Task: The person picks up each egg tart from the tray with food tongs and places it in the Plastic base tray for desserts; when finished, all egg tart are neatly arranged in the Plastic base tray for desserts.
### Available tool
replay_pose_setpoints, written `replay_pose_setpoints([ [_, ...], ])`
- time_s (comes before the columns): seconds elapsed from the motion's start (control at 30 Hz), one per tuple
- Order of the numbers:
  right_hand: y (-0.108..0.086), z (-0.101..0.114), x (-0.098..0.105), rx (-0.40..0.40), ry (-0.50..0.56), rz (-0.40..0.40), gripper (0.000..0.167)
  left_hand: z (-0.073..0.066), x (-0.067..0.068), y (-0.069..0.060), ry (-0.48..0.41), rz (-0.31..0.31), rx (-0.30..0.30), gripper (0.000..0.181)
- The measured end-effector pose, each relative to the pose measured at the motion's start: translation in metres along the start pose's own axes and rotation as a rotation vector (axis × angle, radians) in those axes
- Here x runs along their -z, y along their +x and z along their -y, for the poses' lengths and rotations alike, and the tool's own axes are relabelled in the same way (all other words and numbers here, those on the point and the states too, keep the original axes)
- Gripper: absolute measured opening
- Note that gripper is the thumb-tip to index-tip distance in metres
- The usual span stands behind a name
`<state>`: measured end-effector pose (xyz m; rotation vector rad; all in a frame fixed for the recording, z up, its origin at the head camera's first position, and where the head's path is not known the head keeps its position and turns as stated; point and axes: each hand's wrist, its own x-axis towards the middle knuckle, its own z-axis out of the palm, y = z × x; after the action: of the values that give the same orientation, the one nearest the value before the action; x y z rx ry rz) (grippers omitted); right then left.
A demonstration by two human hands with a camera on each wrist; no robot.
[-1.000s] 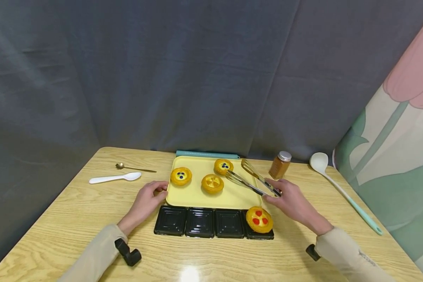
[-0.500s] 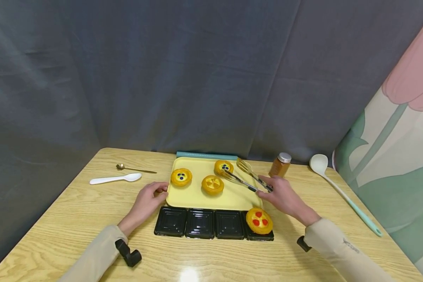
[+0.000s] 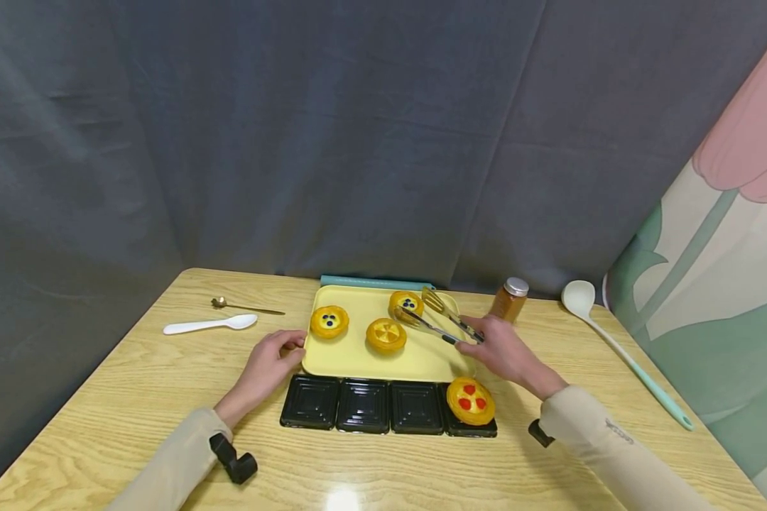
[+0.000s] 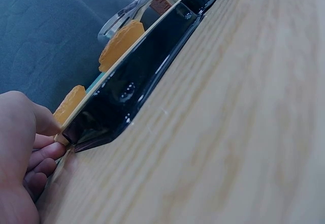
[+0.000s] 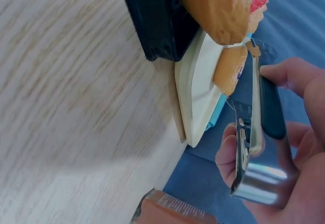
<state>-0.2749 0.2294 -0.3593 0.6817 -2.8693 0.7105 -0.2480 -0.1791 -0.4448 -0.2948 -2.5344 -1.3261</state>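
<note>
"Tongs (image 5: 271, 113), right of centre in the head view. How did you have them?"

"Your right hand (image 3: 503, 349) gripped them, thumb pressed on one dark handle, fingers behind the other. Arms stood apart, ends on either side of a blue-dotted tart (image 3: 406, 303) near the top edge of the yellow tray (image 3: 351, 363). Whether the ends touched it, could not tell."

"And your left hand (image 3: 270, 360)?"

"Left of centre, you pinched the tray's left edge."

"What else lay on the tray before you?"

"Second blue-dotted tart (image 3: 329, 321) at the left end; wedge-patterned tart (image 3: 386, 336) near the middle."

"Lower in the frame?"

"Black four-part container (image 3: 361, 404) along the tray's near edge, red-topped tart (image 3: 471, 402) in its rightmost compartment."

"Farther out?"

"Jar (image 3: 508, 305) beyond your right hand, ladle (image 3: 578, 297) at far right, white spoon (image 3: 207, 324) and small gold spoon (image 3: 251, 308) at left."
</note>
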Motion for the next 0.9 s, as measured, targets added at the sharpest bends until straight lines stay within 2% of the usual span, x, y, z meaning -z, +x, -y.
replay_pose_setpoints([
  [0.13,0.004,0.0,-0.002,0.001,0.004,0.013,0.054,0.0,0.0,0.0,0.002,-0.003,-0.002,0.033],
  [0.4,0.009,0.001,-0.003,0.031,-0.041,-0.008,0.051,0.0,0.0,0.0,0.006,-0.002,-0.004,0.033],
  [0.9,0.015,0.003,-0.003,0.043,-0.056,0.02,0.049,0.001,0.001,0.0,0.002,0.0,0.002,0.033],
])
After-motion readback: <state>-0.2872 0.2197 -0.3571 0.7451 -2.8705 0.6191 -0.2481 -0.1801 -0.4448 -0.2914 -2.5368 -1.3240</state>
